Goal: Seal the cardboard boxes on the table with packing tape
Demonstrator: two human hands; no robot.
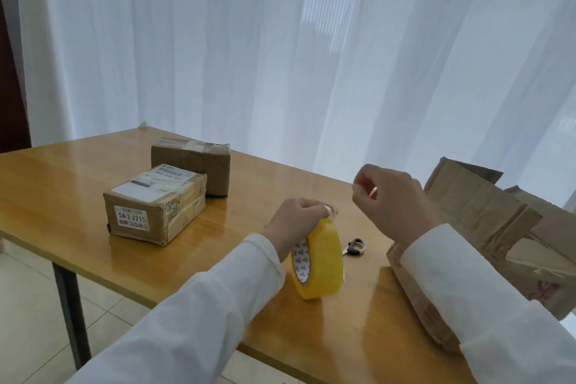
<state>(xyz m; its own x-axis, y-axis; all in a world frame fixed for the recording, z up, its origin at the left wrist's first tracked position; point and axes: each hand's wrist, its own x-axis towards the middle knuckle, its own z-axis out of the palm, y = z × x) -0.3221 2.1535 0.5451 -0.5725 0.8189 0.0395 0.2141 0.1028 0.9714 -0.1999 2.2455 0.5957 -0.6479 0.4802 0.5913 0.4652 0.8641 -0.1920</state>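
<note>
Left hand (pixel 294 218) gripping upright yellow packing-tape roll (pixel 318 262) on wooden table (pixel 62 196), steadying it; right hand (pixel 389 199) pinching a clear strip, likely peeling it free for the open box (pixel 486 227)

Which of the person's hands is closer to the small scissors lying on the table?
Left, by a narrow margin. The left hand grips the tape roll just left of the scissors; the right hand is raised above and right of them.

Before you, a glossy honey-coloured wooden table (pixel 78 184) carries two taped brown cardboard boxes (pixel 156 205) (pixel 193 162), an upright yellow roll of packing tape (pixel 321 262), small black-handled scissors (pixel 355 247) and a large open, creased cardboard box (pixel 486 227).
</note>
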